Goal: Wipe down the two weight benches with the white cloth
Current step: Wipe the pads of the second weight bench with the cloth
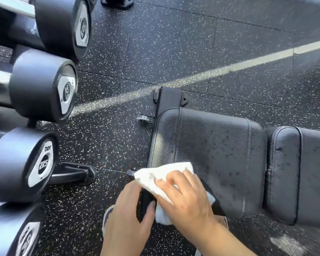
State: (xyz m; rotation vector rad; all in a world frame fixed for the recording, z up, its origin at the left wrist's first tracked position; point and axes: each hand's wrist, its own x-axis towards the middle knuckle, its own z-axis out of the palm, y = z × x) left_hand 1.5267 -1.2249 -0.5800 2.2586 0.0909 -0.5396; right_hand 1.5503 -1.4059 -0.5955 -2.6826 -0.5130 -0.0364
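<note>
The white cloth (163, 179) is pressed flat under the spread fingers of the right hand (187, 196) against the near corner of the weight bench (220, 150) pad. A dark object is gripped by the left hand (129, 217) just beside it. Dumbbells (42, 89) are racked left of the hands.

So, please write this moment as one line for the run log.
step: wiping seat pad | right hand: presses white cloth on pad's near corner | left hand: holds dark object | droplets left on pad
</note>
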